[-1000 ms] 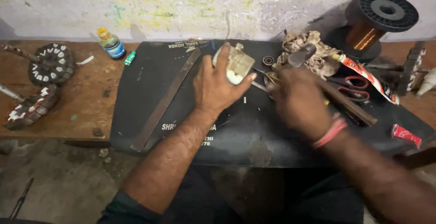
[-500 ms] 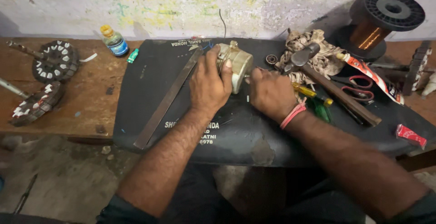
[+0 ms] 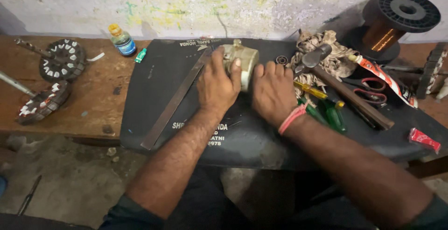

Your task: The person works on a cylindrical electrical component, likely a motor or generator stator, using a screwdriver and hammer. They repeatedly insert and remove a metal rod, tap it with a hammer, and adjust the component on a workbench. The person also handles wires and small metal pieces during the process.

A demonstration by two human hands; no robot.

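Upper left, a capped bottle (image 3: 122, 39) stood on the bench (image 3: 93, 99), its contents too dim to tell. Centre frame, the left hand (image 3: 218, 86) gripped the small motor (image 3: 242, 62) on the black mat (image 3: 154, 85); the right hand (image 3: 273, 92) lay flat beside it, fingers spread. Half a second earlier that hand sat curled lower, nearer the screwdrivers (image 3: 326, 108). The hammer (image 3: 345, 90) hadn't budged.

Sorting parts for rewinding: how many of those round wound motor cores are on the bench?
2, both on the bare wood at far left: one core near the wall, another core just in front. Others may lie outside the view.
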